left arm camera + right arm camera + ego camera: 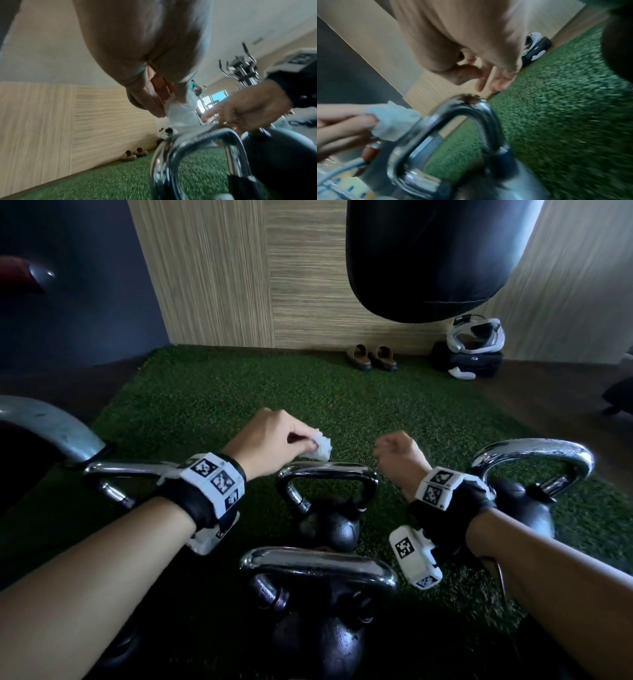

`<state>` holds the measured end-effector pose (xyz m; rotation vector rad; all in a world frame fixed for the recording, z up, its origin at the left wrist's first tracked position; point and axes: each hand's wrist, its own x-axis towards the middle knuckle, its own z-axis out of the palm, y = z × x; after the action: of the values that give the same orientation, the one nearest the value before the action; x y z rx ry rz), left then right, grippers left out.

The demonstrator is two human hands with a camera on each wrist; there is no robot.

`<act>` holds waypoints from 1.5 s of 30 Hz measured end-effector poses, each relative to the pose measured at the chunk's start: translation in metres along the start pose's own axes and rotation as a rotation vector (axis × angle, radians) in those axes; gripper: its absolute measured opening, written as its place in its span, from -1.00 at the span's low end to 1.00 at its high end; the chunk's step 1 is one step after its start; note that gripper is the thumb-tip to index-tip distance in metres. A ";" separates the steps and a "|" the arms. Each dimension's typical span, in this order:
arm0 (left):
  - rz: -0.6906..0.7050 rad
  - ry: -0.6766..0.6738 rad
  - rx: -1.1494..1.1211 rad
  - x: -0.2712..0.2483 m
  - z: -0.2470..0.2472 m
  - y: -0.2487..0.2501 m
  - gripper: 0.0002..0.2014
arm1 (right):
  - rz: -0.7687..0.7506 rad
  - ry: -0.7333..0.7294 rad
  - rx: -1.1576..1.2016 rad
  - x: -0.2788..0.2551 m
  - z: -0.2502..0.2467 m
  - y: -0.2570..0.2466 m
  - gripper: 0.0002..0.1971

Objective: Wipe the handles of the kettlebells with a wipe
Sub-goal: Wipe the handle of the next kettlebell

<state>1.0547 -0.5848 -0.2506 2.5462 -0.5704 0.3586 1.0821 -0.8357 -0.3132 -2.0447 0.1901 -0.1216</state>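
Several black kettlebells with chrome handles stand on green turf (pixel 239 392). My left hand (pixel 310 445) pinches a crumpled white wipe (pixel 322 448) and holds it against the top bar of the middle kettlebell's handle (pixel 337 469). The left wrist view shows the wipe (pixel 181 115) in my fingertips just above that handle (pixel 197 136). My right hand (pixel 387 450) hovers at the handle's right end, fingers loosely bent, holding nothing. Another kettlebell (pixel 318 611) stands nearer me, one (pixel 527 508) sits right of my right wrist, and a further handle (pixel 126 470) lies left.
A black punching bag (pixel 435 258) hangs above the back right. Brown sandals (pixel 371 357) and a black case with a white headset (pixel 469 350) sit by the wood-panelled wall. A grey metal machine part (pixel 51 422) curves in at the left.
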 end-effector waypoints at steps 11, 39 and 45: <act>0.163 0.021 0.147 -0.018 0.045 -0.008 -0.82 | -0.009 -0.307 -0.054 -0.022 0.039 0.079 -0.63; -0.545 0.076 -1.027 -0.075 0.113 -0.074 -0.88 | -0.018 -0.262 0.023 -0.024 0.036 0.101 -0.58; -0.495 0.067 -0.923 -0.074 0.111 -0.078 -0.72 | -0.046 -0.241 -0.070 -0.026 0.037 0.101 -0.53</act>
<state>1.0413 -0.5580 -0.4025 1.6796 -0.0233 -0.0175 1.0541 -0.8445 -0.4204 -2.1137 -0.0030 0.1043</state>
